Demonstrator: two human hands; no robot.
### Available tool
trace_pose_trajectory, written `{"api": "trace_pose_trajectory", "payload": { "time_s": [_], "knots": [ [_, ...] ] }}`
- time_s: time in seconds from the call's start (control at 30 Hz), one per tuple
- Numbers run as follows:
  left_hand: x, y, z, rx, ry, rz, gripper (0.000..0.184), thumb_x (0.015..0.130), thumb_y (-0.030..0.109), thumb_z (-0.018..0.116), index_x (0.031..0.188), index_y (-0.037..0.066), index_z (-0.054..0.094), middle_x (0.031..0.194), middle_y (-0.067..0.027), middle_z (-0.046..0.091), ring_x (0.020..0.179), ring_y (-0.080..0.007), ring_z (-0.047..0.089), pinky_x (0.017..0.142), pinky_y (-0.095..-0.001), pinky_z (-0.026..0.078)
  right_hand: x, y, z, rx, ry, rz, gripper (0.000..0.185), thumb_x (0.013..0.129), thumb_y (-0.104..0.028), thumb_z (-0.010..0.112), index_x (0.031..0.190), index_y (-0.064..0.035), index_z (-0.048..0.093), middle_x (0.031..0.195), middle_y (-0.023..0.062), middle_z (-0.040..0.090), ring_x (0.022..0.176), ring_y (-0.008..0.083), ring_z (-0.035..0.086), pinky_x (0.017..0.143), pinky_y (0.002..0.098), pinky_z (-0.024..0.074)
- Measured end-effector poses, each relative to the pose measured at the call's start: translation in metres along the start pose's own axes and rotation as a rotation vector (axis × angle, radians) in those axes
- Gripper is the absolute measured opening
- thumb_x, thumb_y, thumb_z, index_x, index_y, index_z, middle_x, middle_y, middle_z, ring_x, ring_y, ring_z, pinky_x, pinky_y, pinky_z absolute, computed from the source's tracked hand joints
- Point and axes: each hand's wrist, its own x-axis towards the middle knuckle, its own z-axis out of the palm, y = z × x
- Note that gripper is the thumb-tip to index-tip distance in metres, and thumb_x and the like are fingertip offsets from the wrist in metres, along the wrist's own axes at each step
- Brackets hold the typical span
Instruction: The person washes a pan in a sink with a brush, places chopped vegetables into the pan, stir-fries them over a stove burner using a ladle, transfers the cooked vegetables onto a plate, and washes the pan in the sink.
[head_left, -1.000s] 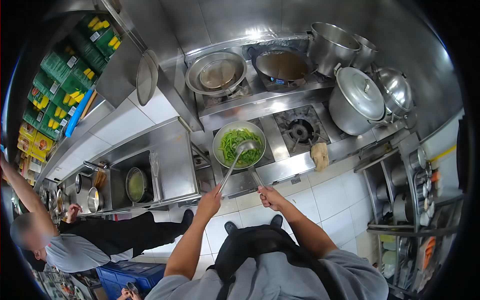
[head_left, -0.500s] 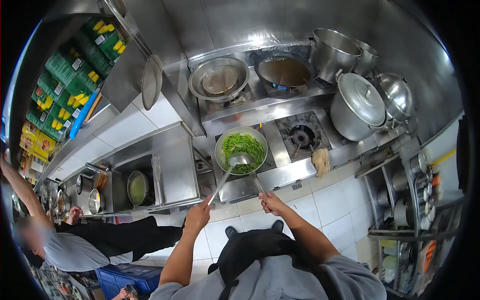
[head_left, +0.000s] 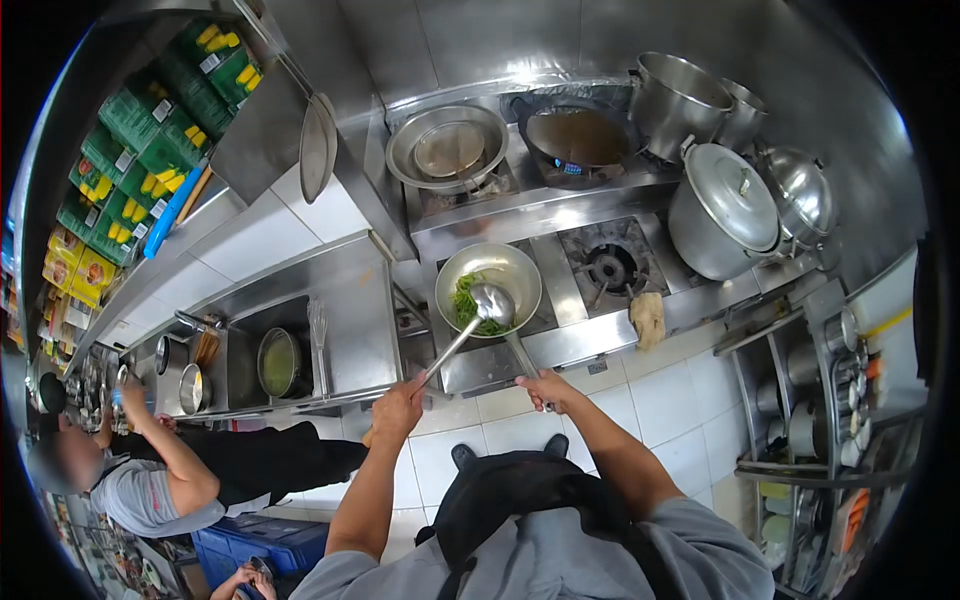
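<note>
Chopped green vegetables point(head_left: 465, 303) lie bunched at the near left side of a metal wok point(head_left: 518, 268) on the front burner. My left hand point(head_left: 397, 408) is closed round the long handle of a ladle point(head_left: 490, 300). The ladle's bowl sits inside the wok, over part of the greens. With my right hand point(head_left: 548, 391) I grip the wok's handle, which points toward me. The hand hides the handle's end.
Right of the wok is a bare burner point(head_left: 612, 268) with a cloth point(head_left: 648, 320) at its front edge. Behind stand a basin point(head_left: 400, 150), a dark wok of brown liquid point(head_left: 577, 138) and a lidded pot point(head_left: 725, 210). A sink point(head_left: 240, 345) and a co-worker point(head_left: 165, 490) are at left.
The greens, spread across the wok before, are now gathered at its near left side, baring the far right. The ladle bowl has shifted slightly right and up. The co-worker's arm has come down.
</note>
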Motion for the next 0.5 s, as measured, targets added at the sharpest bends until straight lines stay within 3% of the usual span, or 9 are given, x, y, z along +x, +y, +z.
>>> {"api": "trace_pose_trajectory", "payload": {
  "time_s": [0.03,0.07,0.23,0.3,0.43,0.5],
  "knots": [
    [-0.004,0.001,-0.006,-0.055,0.030,-0.004,0.043,0.095,0.027,0.059,0.138,0.025,0.059,0.092,-0.0230,0.069,0.086,-0.0449,0.066,0.077,-0.0543,0.052,0.007,0.004,0.002,-0.165,0.071,-0.108,0.031,0.094,-0.029,0.069,0.100,-0.0052,0.050,0.063,0.0006,0.047,0.046,0.0125,0.047,0.039,0.0293,0.0373],
    [-0.013,0.003,-0.012,-0.110,0.058,-0.008,0.042,0.095,0.027,0.060,0.137,0.023,0.060,0.092,-0.0228,0.070,0.087,-0.0438,0.067,0.078,-0.0535,0.053,-0.004,0.006,0.010,-0.079,0.104,-0.171,0.026,0.093,-0.021,0.069,0.094,-0.0035,0.050,0.059,0.0014,0.049,0.043,0.0139,0.050,0.038,0.0306,0.0402],
    [-0.089,0.017,-0.056,-0.345,-0.139,0.000,0.036,0.096,0.025,0.060,0.131,0.017,0.065,0.106,-0.0223,0.069,0.097,-0.0415,0.067,0.087,-0.0461,0.054,-0.067,0.077,0.008,-0.236,-0.050,-0.291,0.021,0.094,-0.019,0.065,0.083,-0.0054,0.054,0.052,0.0033,0.051,0.040,0.0146,0.052,0.039,0.0315,0.0402],
    [-0.099,0.013,-0.039,-0.311,-0.130,0.022,0.038,0.096,0.025,0.059,0.133,0.019,0.063,0.108,-0.0216,0.069,0.098,-0.0424,0.067,0.088,-0.0474,0.054,-0.084,0.046,0.013,-0.215,-0.015,-0.222,0.021,0.093,-0.019,0.065,0.083,-0.0051,0.053,0.052,0.0037,0.051,0.038,0.0150,0.048,0.038,0.0320,0.0392],
    [-0.048,0.019,-0.019,-0.249,-0.117,-0.027,0.040,0.096,0.025,0.058,0.135,0.020,0.062,0.104,-0.0237,0.069,0.095,-0.0441,0.066,0.086,-0.0504,0.053,-0.028,0.006,0.015,-0.097,0.037,-0.209,0.021,0.093,-0.018,0.065,0.085,-0.0045,0.051,0.054,0.0038,0.050,0.037,0.0156,0.047,0.035,0.0336,0.0391],
    [-0.029,0.023,-0.012,-0.172,-0.001,-0.016,0.040,0.095,0.025,0.058,0.135,0.021,0.061,0.097,-0.0255,0.069,0.090,-0.0458,0.066,0.082,-0.0532,0.052,-0.025,0.001,0.020,-0.092,0.087,-0.212,0.021,0.093,-0.017,0.066,0.086,-0.0045,0.050,0.054,0.0036,0.049,0.037,0.0157,0.047,0.034,0.0338,0.0392]
  ]
}}
